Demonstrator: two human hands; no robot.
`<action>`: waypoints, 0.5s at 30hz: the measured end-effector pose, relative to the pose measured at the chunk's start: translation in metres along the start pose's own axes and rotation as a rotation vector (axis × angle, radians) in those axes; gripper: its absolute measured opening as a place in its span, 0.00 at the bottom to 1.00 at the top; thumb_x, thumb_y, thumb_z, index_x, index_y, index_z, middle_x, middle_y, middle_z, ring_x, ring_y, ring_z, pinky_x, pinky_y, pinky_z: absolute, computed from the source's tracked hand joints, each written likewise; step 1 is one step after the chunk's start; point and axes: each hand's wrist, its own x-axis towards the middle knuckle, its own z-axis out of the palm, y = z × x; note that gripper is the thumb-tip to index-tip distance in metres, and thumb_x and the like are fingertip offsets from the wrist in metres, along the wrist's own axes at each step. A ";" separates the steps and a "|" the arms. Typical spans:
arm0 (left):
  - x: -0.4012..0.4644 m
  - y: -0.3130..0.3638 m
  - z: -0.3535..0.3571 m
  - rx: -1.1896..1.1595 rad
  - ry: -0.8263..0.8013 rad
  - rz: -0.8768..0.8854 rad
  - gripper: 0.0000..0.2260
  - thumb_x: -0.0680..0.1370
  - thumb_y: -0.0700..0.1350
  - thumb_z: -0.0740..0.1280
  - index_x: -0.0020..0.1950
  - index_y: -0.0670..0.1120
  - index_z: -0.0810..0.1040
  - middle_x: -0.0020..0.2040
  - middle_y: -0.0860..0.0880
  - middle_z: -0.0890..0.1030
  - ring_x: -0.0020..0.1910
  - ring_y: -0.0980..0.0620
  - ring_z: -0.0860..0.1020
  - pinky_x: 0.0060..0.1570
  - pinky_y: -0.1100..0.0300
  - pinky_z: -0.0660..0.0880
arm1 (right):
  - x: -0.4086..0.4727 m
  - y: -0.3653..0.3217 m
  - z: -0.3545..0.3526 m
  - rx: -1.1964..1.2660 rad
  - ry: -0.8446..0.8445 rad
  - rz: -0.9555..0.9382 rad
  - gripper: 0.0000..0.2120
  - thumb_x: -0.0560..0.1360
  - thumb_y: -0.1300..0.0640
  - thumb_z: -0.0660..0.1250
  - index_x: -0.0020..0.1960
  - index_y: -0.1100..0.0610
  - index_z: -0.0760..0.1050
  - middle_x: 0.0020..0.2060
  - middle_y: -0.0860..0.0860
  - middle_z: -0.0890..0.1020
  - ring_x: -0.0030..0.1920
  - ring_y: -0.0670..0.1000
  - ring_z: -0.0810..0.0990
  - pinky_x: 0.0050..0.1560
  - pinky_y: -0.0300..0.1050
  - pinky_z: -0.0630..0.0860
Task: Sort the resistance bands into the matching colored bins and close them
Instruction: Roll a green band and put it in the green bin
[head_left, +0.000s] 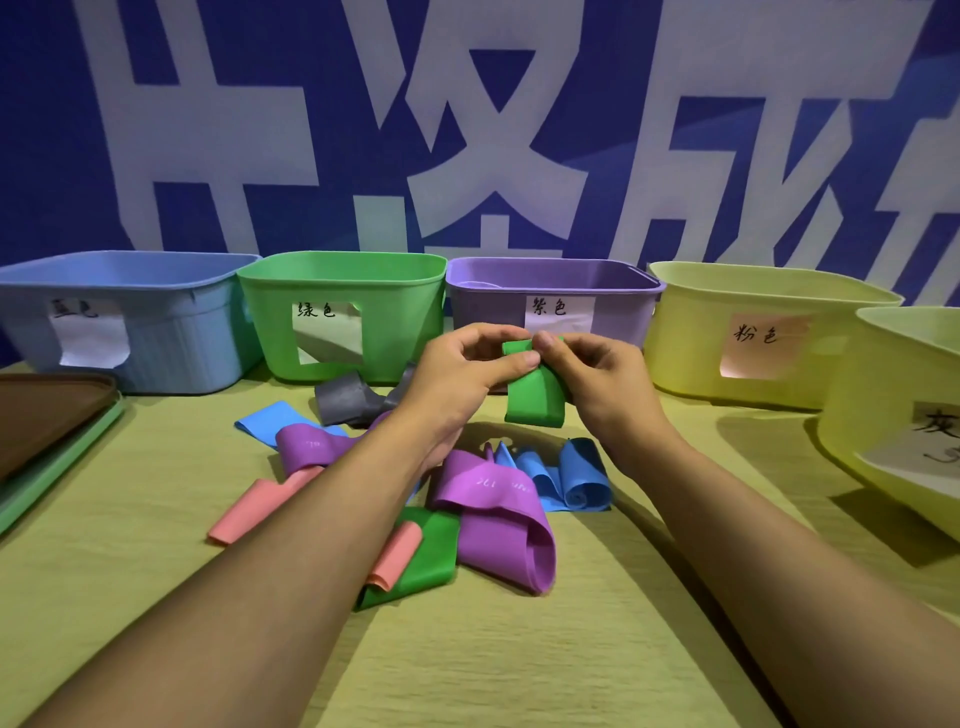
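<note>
Both hands hold a folded green band (535, 397) up above the pile, in front of the purple bin (550, 291). My left hand (457, 374) pinches its top left edge and my right hand (597, 374) pinches its top right. On the table below lie two purple bands (498, 525), blue bands (566, 478), pink bands (254, 506), another green band (421, 561) and a grey band (348, 402). Along the back stand a blue bin (156, 322), a green bin (343, 291) and a yellow bin with a pink label (758, 332).
A second yellow bin (893, 415) with a grey-word label stands at the right edge. Stacked lids, brown over light green (47, 431), lie at the left edge. A blue wall with white characters rises right behind the bins.
</note>
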 end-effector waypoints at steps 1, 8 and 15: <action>0.000 0.001 0.001 -0.029 0.002 -0.018 0.08 0.75 0.35 0.74 0.52 0.43 0.82 0.46 0.43 0.84 0.42 0.52 0.83 0.41 0.64 0.79 | 0.000 0.000 0.000 0.015 -0.004 -0.004 0.09 0.79 0.52 0.70 0.51 0.56 0.85 0.46 0.57 0.87 0.52 0.56 0.85 0.60 0.62 0.80; 0.003 -0.005 -0.001 0.096 0.040 -0.122 0.19 0.79 0.57 0.70 0.54 0.41 0.85 0.47 0.43 0.88 0.47 0.48 0.86 0.50 0.56 0.82 | 0.000 0.001 -0.001 -0.010 -0.055 -0.068 0.10 0.80 0.58 0.69 0.58 0.62 0.83 0.51 0.56 0.87 0.53 0.51 0.85 0.57 0.49 0.82; 0.004 -0.006 -0.002 0.117 0.082 -0.034 0.12 0.79 0.50 0.72 0.49 0.40 0.86 0.44 0.43 0.87 0.44 0.50 0.84 0.49 0.56 0.81 | 0.000 0.002 0.001 0.050 -0.047 0.010 0.12 0.79 0.52 0.71 0.58 0.56 0.83 0.52 0.54 0.87 0.57 0.54 0.85 0.61 0.56 0.81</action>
